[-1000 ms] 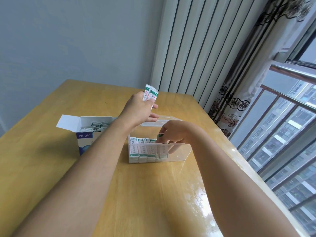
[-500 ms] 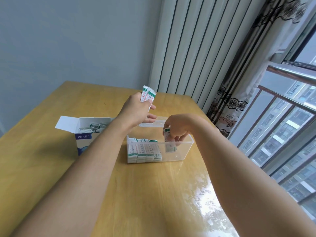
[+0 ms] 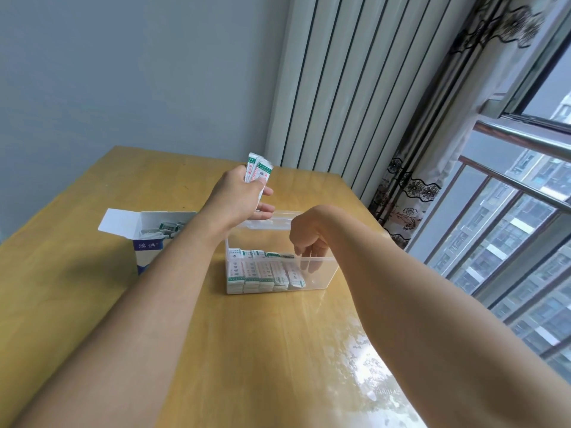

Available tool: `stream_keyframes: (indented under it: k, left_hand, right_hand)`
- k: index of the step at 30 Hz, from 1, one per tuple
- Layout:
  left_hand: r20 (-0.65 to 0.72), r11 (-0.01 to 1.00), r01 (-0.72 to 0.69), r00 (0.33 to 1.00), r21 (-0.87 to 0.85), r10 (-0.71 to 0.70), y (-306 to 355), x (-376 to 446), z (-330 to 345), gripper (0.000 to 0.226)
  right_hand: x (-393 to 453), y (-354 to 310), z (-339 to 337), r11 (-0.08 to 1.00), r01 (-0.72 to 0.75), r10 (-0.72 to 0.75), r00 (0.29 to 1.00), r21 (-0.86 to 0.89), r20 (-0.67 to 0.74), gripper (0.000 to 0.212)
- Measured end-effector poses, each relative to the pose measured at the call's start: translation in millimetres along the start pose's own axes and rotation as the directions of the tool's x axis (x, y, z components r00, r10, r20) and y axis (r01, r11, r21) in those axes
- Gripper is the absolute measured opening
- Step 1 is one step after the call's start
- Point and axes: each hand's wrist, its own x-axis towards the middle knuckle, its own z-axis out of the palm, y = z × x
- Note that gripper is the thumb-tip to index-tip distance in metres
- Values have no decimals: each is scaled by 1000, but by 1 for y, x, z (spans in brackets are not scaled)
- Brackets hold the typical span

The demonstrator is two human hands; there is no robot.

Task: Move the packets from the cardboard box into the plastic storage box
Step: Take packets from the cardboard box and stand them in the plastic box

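Note:
A clear plastic storage box (image 3: 323,281) stands mid-table with a row of white-and-green packets (image 3: 262,273) upright along its left part. My right hand (image 3: 309,239) reaches down into the box, fingers hanging loosely beside the rightmost packet (image 3: 296,278), which leans; the index fingertip is at its top edge. My left hand (image 3: 238,199) hovers above the box's back left corner and grips a small bunch of packets (image 3: 258,169). The open white-and-blue cardboard box (image 3: 148,246) sits to the left with more packets (image 3: 168,227) inside, partly hidden by my left forearm.
The wooden table (image 3: 247,350) stands in a corner with a grey wall behind. A white ribbed radiator (image 3: 340,88) and a patterned curtain (image 3: 411,186) lie behind and right. A window with a metal rail (image 3: 525,137) runs along the table's right edge.
My right hand carried one packet down into the plastic box and set it at the right end of the row. My left hand stayed above the box with its bunch.

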Motion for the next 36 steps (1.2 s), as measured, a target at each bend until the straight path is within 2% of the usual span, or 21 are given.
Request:
stream_keyframes:
  k: [3, 5, 10, 15, 20, 25, 27, 29, 32, 34, 36]
  left_hand:
    - [-2, 1000, 5, 1000, -9, -5, 1, -2, -2, 30]
    - [0, 1000, 7, 1000, -20, -7, 1, -2, -3, 29]
    - [6, 1000, 3, 1000, -28, -3, 1, -3, -2, 28]
    - [5, 1000, 6, 1000, -31, -6, 1, -3, -2, 28]
    - [3, 1000, 3, 1000, -9, -3, 1, -3, -2, 30]
    - [5, 1000, 6, 1000, 0, -6, 1, -4, -3, 29]
    - [9, 1000, 11, 1000, -3, -10, 1, -5, -4, 26]
    - [22, 1000, 21, 1000, -1, -21, 2, -7, -4, 23]
    - [58, 999, 38, 997, 38, -41, 4, -9, -4, 21]
    - [120, 998, 54, 991, 41, -59, 5, -10, -1, 22]
    - [190, 997, 73, 979, 31, -77, 7, -13, 4, 23]
  right_hand:
    - [3, -3, 3, 1000, -15, 15, 1000, -11, 14, 24]
    - [4, -4, 5, 1000, -14, 15, 1000, -14, 13, 28]
    - [6, -8, 9, 990, -51, 53, 999, -131, 7, 29]
    - [5, -5, 10, 1000, 2, 0, 997, 22, -83, 34]
    - [8, -6, 7, 994, -84, 86, 996, -71, 33, 27]
    - [-2, -11, 3, 992, -106, 108, 994, -74, 26, 27]
    - [-15, -14, -4, 989, -72, 73, 997, -127, 4, 25]
    - [-34, -13, -17, 993, 6, -15, 997, -114, -79, 21]
    - [-64, -3, -42, 976, 181, -126, 924, 122, -360, 22]
    - [-78, 4, -43, 896, 372, -189, 813, 242, -551, 30]
    - [-84, 6, -33, 813, 552, -308, 678, 186, -667, 43]
